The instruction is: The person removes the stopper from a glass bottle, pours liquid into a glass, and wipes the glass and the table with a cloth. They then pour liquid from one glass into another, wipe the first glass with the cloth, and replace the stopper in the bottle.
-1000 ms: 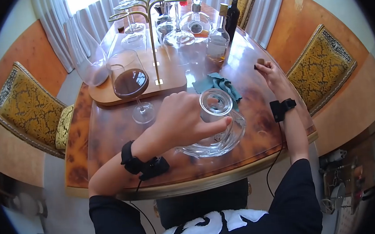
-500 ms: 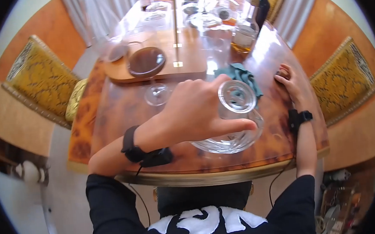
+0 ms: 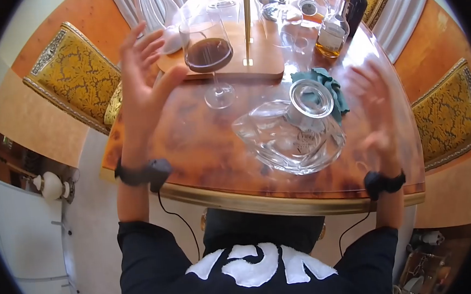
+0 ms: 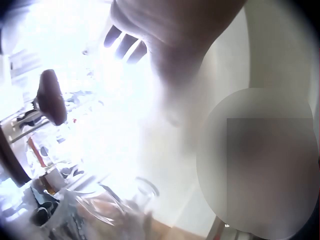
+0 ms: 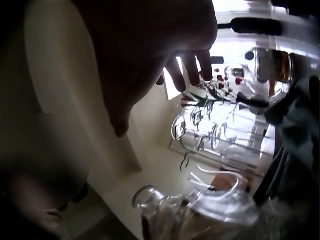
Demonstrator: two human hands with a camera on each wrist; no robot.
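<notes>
A clear, wavy glass decanter [image 3: 287, 140] stands near the front of the table, its round mouth facing up. My left hand [image 3: 146, 79] is raised to its left with fingers and thumb spread, beside a stemmed glass of dark brown liquid [image 3: 209, 55]. On the decanter's other side my right hand [image 3: 374, 104] is blurred, its fingers extended and apart. Neither hand touches the decanter, and nothing shows in either palm. A crumpled teal cloth [image 3: 327, 88] lies just behind the decanter, close to my right hand.
Behind the stemmed glass is a wooden stand base [image 3: 271, 71] with a brass post [image 3: 246, 15]. A tall clear glass vessel [image 3: 169, 20] stands at the back left. An amber liquor bottle [image 3: 331, 34] and a dark bottle [image 3: 358, 7] stand back right. Patterned chairs flank the table.
My left hand has let go of the decanter neck and moved up and left. My right hand, which held a small brown piece, has opened and come nearer the decanter. The head view has shifted.
</notes>
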